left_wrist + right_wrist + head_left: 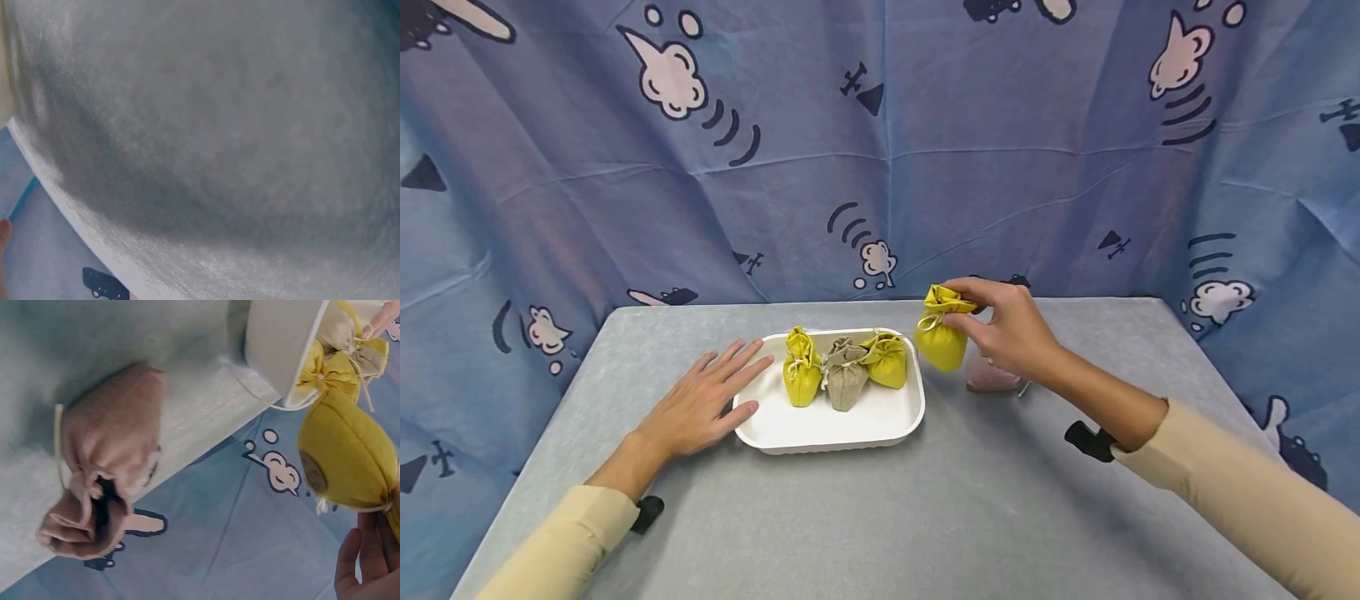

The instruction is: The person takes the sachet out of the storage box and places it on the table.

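My right hand pinches a yellow drawstring pouch by its gathered neck, above the table just right of the white tray. In the right wrist view the held yellow pouch hangs with a round patch on its side. Fingers of my left hand lie spread and straight at the tray's left rim. Inside the tray stand a yellow pouch at left, a grey-beige pouch in the middle and another yellow pouch at right.
A pink drawstring pouch sits on the grey table right of the tray, partly behind my right hand; the right wrist view shows the whole pink pouch. A blue patterned curtain hangs behind the table.
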The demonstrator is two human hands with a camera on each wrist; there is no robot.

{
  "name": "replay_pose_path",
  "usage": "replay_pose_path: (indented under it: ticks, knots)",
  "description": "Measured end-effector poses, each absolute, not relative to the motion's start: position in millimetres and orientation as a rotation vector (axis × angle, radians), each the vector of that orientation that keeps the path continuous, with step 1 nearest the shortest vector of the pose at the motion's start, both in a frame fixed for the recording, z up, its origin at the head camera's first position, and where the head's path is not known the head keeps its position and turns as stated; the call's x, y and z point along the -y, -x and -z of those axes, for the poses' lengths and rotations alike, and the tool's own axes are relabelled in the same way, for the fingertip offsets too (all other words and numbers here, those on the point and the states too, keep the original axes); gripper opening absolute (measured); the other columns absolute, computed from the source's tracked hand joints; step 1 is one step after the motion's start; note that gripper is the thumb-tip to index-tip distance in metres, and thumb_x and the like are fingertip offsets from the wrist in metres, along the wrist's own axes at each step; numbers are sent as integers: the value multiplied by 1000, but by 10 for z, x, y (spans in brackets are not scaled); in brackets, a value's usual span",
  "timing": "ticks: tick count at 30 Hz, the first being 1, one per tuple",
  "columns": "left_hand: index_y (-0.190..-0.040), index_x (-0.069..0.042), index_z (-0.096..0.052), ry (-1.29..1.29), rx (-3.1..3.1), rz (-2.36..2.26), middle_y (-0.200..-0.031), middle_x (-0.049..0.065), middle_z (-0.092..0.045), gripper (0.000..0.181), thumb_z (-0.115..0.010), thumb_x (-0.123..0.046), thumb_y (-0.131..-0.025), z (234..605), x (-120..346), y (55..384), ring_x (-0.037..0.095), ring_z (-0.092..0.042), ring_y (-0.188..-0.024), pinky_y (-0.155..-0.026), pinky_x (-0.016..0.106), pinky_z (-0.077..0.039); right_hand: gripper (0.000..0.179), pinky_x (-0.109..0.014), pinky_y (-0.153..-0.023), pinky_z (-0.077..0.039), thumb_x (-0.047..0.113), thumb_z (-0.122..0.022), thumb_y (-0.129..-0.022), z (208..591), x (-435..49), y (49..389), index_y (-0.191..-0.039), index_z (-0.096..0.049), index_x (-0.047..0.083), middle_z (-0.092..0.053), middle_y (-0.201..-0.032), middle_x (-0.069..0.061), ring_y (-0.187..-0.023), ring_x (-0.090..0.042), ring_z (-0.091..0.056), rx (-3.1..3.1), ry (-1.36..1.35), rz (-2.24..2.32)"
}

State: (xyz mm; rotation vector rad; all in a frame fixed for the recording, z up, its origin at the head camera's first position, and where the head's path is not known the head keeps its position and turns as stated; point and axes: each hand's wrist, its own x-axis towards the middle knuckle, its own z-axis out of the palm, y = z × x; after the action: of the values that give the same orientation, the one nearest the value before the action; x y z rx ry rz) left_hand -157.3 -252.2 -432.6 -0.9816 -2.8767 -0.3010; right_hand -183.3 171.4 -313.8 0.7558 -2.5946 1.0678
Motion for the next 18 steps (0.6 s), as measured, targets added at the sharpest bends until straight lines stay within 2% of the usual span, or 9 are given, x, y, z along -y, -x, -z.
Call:
replay_pose_path:
  ticks: [5,9,12,15,18]
  knots:
    - [-159,-25,-28,984,2876,307,-166,2,-18,67,-54,-42,-100,4319,2516,1576,33,-21,-150,-112,64,-23,35,-38,-73,-56,0,-77,-85,3226,-1780,1851,-119,-70,2,-74,-104,-10,-85,-22,-68,2580,-684,-1056]
    - [-159,-25,-28,985,2873,310,-166,2,-19,68,-56,-40,-99,4319,2518,1576,33,-21,-150,-112,64,-23,34,-29,-59,-55,2,-77,-86,3310,-1811,1870,-120,-69,1,-73,-104,-12,-83,-23,-67,2608,-622,-1039]
    - [-159,-25,-28,986,2872,310,-166,2,-19,68,-56,-40,-99,4325,2522,1574,33,-21,-150,-112,64,-23,34,-30,-62,-55,3,-76,-87,3393,-1824,1894,-120,-69,0,-73,-106,-13,-83,-23,-67,2636,-583,-1039]
    - [-159,-25,-28,986,2871,310,-166,2,-19,68,-55,-40,-99,4334,2526,1576,33,-21,-150,-111,64,-24,34,-37,-73,-56,2,-76,-87,3492,-1837,1923,-119,-68,-2,-72,-108,-15,-86,-26,-68,2636,-571,-1061]
    - [-159,-24,-29,988,2863,311,-165,2,-20,67,-55,-40,-99,4341,2530,1579,34,-22,-149,-111,65,-24,34,-42,-76,-57,1,-76,-87,3587,-1844,1947,-119,-68,-4,-72,-108,-18,-88,-28,-69,2637,-557,-1097]
